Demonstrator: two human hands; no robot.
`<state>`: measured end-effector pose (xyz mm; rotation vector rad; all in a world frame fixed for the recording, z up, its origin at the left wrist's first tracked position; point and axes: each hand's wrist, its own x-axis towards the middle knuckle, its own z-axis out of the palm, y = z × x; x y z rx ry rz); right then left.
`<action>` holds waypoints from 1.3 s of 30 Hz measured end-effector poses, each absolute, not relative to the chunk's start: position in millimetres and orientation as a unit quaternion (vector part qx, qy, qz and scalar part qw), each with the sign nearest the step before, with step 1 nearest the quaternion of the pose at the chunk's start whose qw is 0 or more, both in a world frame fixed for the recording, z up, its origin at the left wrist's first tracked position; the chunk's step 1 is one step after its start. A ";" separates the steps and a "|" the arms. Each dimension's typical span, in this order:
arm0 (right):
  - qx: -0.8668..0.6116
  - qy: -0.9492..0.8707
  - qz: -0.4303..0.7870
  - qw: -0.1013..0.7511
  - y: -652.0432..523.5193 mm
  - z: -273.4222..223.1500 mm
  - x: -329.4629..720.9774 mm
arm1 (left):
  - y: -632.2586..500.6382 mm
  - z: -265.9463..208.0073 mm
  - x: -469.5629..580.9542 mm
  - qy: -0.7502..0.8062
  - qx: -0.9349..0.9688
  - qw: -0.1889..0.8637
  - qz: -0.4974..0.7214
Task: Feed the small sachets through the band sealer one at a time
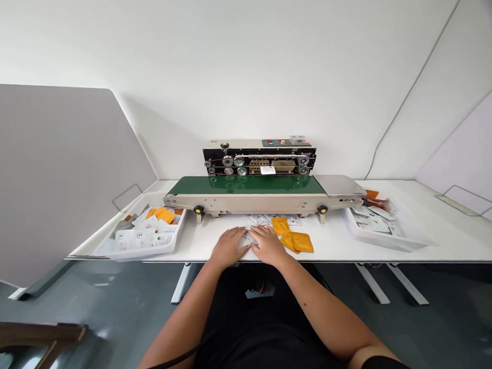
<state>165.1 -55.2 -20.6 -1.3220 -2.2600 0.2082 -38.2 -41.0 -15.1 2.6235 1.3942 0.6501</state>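
Left hand (229, 246) and right hand (268, 243) lie palm-down, fingers extended, over a pale, flat packet (248, 238) on the long white worktop (334, 239); any hold by either grip is unconfirmed. Apparent step: positioning; lifting calls for an edge pinch.

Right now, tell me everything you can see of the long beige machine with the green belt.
The long beige machine looks metal and stands on short legs on the white table. Its flat green belt meets a smooth silvery plate at the right end. Behind rises a black panel with round metallic wheels; red and green buttons sit above. Two black knobs with yellow centres mark the front. The left hand and right hand lie before it, apparently not touching it.
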 end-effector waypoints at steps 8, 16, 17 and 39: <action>-0.417 -0.858 0.141 0.265 -63.5 -12.2 180.0 | -37.5 -14.6 -42.9 0.447 0.865 0.074 0.213; -0.389 -0.865 0.129 0.288 -67.0 -10.5 181.5 | -42.9 -3.5 -40.7 0.387 0.885 0.072 0.250; -0.383 -0.868 0.125 0.291 -68.2 -9.6 181.5 | -43.8 -2.2 -40.6 0.380 0.887 0.076 0.253; -0.442 -0.825 0.024 0.352 -56.7 -16.1 167.1 | -48.8 -11.7 -49.6 0.375 0.844 0.029 0.382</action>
